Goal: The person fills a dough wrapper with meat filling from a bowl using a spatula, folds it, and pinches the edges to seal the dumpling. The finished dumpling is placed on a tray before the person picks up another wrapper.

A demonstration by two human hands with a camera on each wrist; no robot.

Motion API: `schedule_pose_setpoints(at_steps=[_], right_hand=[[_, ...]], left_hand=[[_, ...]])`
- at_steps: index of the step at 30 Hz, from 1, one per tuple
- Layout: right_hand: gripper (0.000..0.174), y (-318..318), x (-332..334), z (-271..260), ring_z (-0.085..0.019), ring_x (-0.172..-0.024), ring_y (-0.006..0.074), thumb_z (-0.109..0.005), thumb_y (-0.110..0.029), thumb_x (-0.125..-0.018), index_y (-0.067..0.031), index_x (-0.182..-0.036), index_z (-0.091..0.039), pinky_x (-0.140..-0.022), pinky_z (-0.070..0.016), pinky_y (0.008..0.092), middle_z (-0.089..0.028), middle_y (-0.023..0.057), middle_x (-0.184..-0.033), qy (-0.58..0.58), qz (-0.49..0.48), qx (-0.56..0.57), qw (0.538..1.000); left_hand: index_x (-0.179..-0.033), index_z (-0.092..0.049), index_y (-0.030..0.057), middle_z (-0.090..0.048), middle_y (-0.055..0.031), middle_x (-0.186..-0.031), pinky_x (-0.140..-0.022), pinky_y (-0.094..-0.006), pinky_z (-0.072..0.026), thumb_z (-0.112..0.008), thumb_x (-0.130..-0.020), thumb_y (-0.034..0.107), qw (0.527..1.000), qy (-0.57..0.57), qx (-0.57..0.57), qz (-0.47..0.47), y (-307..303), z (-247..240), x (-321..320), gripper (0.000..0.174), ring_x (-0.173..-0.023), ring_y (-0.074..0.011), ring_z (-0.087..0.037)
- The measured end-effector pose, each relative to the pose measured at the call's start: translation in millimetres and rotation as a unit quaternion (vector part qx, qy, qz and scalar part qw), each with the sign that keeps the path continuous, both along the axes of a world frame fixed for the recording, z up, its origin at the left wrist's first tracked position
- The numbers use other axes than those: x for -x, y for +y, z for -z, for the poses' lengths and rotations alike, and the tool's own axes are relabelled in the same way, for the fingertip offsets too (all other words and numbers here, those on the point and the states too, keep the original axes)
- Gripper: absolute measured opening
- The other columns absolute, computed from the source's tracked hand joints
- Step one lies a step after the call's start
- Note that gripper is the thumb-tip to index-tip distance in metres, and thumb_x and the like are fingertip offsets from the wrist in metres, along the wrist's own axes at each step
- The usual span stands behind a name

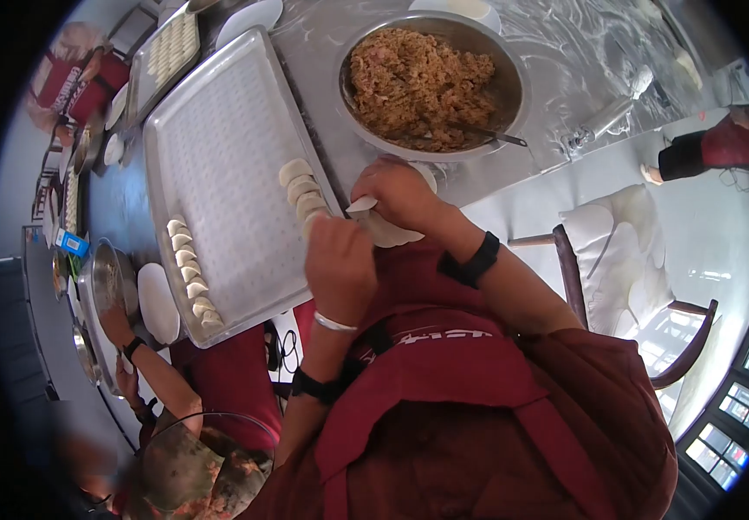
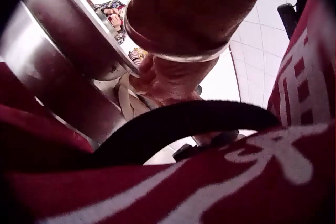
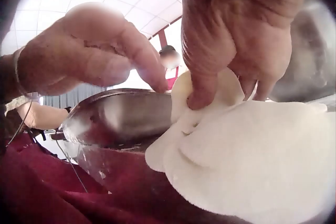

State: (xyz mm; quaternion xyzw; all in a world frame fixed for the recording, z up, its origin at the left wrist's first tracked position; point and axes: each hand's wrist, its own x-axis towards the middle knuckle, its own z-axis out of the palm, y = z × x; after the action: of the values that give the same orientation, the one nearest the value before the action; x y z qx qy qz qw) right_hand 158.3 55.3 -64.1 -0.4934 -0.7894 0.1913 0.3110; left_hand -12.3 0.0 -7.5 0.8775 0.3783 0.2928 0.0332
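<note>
In the head view, my right hand [image 1: 396, 192] bends over a stack of round white wrappers [image 1: 389, 232] by the table edge. Thumb and fingers of that hand [image 3: 236, 29] pinch a wrapper [image 3: 181, 90] in the right wrist view, above larger overlapping wrappers [image 3: 257, 155]. My left hand [image 1: 340, 264] is at the tray's near right corner, beside the row of dumplings [image 1: 302, 186]; its fingers [image 3: 149, 61] are bent with nothing visible between them. The left wrist view shows the left hand [image 2: 170, 79] partly, its fingertips close to pale wrappers [image 2: 126, 100].
A large metal tray [image 1: 218, 113] also bears smaller dumplings [image 1: 185, 258] along its left side. Behind the wrappers are a bowl of filling [image 1: 422, 82] with a spoon [image 1: 500, 136] and a rolling-pin-like object [image 1: 604, 117]. A chair [image 1: 617, 251] stands right; another person's arm [image 1: 162, 377] is left.
</note>
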Motion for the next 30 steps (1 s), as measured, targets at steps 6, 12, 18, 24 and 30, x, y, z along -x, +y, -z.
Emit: schedule_pose_setpoints(at_steps=[6,12,18,24,30], right_hand=[[0.025,5.4,4.8,-20.5,-0.061,-0.095,0.0317,-0.064,-0.002,-0.073,-0.0146,-0.093,-0.073,-0.087,-0.0473,0.0417,-0.068,0.0098,-0.09,-0.061,-0.009,0.08,0.995],[0.024,14.4,-4.9,-9.9,-0.061,-0.096,0.0317,-0.07,-0.005,-0.071,-0.0135,-0.093,-0.072,-0.088,-0.0466,0.0418,-0.068,0.0083,-0.09,-0.074,-0.09,0.048,0.992],[0.017,15.5,0.4,-10.3,-0.06,-0.093,0.03,-0.069,-0.008,-0.072,-0.0135,-0.088,-0.071,-0.087,-0.0471,0.0399,-0.065,0.0072,-0.088,-0.17,-0.122,-0.021,0.978],[0.013,28.6,12.6,-19.5,-0.063,-0.094,0.0319,-0.062,-0.01,-0.079,-0.0116,-0.087,-0.071,-0.081,-0.0526,0.0422,-0.063,0.0105,-0.093,-0.166,-0.003,-0.023,0.986],[0.009,33.3,33.6,-7.0,-0.065,-0.088,0.0323,-0.06,-0.009,-0.079,-0.0079,-0.086,-0.066,-0.074,-0.0536,0.0442,-0.063,0.0109,-0.091,-0.118,0.149,-0.057,0.98]], left_hand=[[-0.114,-0.064,0.0028,-0.062,-0.0076,-0.118,-0.111,-0.0471,-0.0362,-0.074,-0.07,0.012,0.993,0.088,0.077,-0.009,-15.8,8.7,-5.9,0.046,-0.115,-0.027,-0.054],[-0.116,-0.064,0.0028,-0.062,-0.0074,-0.121,-0.113,-0.0469,-0.0334,-0.075,-0.07,0.014,0.99,0.109,0.086,-0.016,-18.4,11.1,-4.6,0.049,-0.12,-0.0262,-0.051],[-0.114,-0.064,0.0009,-0.062,-0.0079,-0.12,-0.114,-0.0459,-0.0335,-0.076,-0.068,0.014,0.99,0.131,0.056,-0.019,-18.1,17.7,-4.0,0.049,-0.12,-0.0261,-0.051],[-0.109,-0.065,0.001,-0.063,-0.0086,-0.119,-0.114,-0.0447,-0.0337,-0.076,-0.067,0.015,0.986,0.15,0.07,-0.021,-18.7,17.4,-4.9,0.046,-0.118,-0.0258,-0.052],[-0.106,-0.066,0.0011,-0.063,-0.0092,-0.119,-0.115,-0.0449,-0.0322,-0.076,-0.067,0.016,0.985,0.154,0.069,-0.021,-19.0,15.4,-5.2,0.043,-0.119,-0.0261,-0.052]])
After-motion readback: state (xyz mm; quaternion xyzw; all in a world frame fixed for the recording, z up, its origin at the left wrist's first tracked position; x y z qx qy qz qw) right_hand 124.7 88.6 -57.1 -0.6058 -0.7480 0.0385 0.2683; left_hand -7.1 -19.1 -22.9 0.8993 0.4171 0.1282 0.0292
